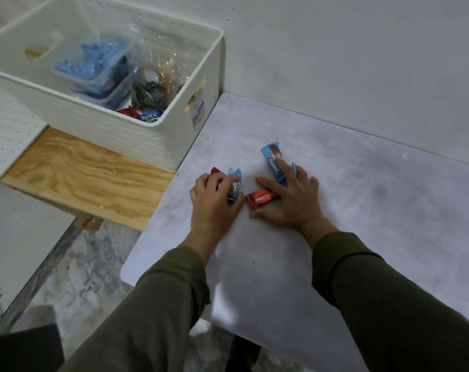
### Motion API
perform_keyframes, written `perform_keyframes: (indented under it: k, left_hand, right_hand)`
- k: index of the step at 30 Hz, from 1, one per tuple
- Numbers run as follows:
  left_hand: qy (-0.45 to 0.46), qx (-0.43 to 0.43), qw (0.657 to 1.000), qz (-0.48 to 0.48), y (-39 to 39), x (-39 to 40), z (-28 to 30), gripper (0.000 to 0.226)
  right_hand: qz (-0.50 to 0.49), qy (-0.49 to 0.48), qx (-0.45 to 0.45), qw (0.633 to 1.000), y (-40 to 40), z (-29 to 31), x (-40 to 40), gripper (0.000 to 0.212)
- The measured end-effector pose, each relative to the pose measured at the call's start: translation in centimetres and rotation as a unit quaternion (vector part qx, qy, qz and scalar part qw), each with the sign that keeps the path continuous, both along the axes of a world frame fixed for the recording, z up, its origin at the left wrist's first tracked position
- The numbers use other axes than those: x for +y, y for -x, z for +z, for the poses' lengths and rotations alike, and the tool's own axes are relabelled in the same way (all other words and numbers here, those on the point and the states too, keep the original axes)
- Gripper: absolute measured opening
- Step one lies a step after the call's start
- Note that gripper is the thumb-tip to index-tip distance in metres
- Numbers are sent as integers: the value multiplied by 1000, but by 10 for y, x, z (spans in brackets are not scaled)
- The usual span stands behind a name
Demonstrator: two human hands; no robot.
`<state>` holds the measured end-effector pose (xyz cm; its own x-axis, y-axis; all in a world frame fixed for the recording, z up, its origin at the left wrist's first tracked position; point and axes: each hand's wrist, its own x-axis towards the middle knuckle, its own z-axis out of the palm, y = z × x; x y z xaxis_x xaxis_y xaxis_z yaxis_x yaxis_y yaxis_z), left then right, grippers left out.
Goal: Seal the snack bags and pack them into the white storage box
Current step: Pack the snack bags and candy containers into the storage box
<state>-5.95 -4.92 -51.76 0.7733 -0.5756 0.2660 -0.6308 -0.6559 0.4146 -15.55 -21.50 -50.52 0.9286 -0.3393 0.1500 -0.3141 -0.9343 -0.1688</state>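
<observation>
Snack bar (274, 162) lengthwise away, under right hand (289, 200)

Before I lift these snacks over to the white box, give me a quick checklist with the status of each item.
1. Left hand has a grip on its snacks, a red packet and a blue packet: ok.
2. Right hand has a grip on the long blue packet: not ok, straight fingers only rest on it.
3. Red wrapper on the table picked up: not ok, lies loose by the thumb.
4. White storage box has room: ok, left part open.
5. Wrappers sealed: cannot tell.
</observation>
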Motion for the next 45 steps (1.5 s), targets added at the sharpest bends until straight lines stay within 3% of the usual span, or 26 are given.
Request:
perform_keyframes:
  k: [8,19,28,36,45]
  left_hand:
    - [2,15,1000,-2,1,-2,2,28]
    - [53,-16,998,-40,4,0,-4,27]
    - [83,-9,992,-97,10,4,5,32]
    - [112,-6,989,-99,-14,1,90,31]
    - [153,-75,981,-94,-130,40,183,39]
  right_hand:
    - [-14,12,-75,997,-8,-12,6,54]
    - [-17,-20,-178,984,0,-19,17,41]
    - [-35,11,-181,983,17,-13,26,33]
    - [-44,-4,-214,976,-16,68,25,27]
    - [-30,14,-257,966,-121,161,69,28]
